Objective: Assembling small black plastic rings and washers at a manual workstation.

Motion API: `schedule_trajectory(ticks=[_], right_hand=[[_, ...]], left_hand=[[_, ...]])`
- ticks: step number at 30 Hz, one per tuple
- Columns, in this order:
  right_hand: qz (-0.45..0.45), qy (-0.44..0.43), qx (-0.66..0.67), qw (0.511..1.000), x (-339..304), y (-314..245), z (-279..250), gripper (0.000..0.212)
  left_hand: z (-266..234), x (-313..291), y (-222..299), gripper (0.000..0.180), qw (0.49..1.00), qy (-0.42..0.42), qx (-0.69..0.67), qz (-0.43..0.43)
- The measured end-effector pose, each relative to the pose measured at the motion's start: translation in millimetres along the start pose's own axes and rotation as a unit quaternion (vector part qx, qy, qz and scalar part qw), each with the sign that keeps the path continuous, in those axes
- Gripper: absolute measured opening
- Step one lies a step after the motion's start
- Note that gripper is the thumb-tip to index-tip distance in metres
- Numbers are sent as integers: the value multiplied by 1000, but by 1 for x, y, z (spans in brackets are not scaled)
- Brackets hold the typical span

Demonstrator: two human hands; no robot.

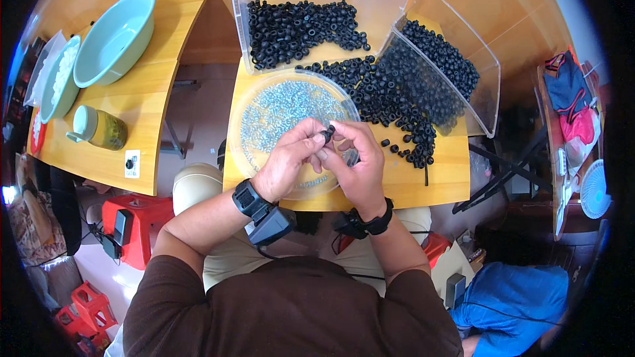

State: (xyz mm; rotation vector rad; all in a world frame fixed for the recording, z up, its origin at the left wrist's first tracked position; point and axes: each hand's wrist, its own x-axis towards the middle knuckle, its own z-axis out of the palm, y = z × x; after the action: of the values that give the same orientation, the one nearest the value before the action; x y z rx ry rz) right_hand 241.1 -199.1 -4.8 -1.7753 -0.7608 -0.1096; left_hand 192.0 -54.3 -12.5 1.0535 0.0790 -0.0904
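Over the right side of a round clear tub (241,96), my two hands meet at a small black knob-like part (328,133). My left hand (291,155) pinches it from the left, fingers closed. From the other side, the fingers of my right hand (360,155) close on the same part; whether a second small piece is between them I cannot make out. Many small silvery pieces (284,102), seemingly screws, cover the tub's bottom. A pile of black round parts with holes (377,96) spreads over the yellow table (397,182) beyond and right of my hands.
Two clear plastic bins, one upright (241,33) and one tipped (486,109), hold more black parts at the back. On the left table (149,116) stand a green basin (119,39) and a jar (109,129). Red stools (139,225) and a fan (595,188) flank me.
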Motion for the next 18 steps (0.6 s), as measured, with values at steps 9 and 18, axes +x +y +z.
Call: schedule_trajectory(ticks=[9, 18], right_hand=[[-79, 51, -81, 992, -2, 6, 4, 38], [-124, 37, -105, 986, 3, 2, -4, 37]], left_hand=[[3, 0, -12, 23, 999, 1, -34, -2], [0, 1, -11, 25, 998, -30, 48, 19]])
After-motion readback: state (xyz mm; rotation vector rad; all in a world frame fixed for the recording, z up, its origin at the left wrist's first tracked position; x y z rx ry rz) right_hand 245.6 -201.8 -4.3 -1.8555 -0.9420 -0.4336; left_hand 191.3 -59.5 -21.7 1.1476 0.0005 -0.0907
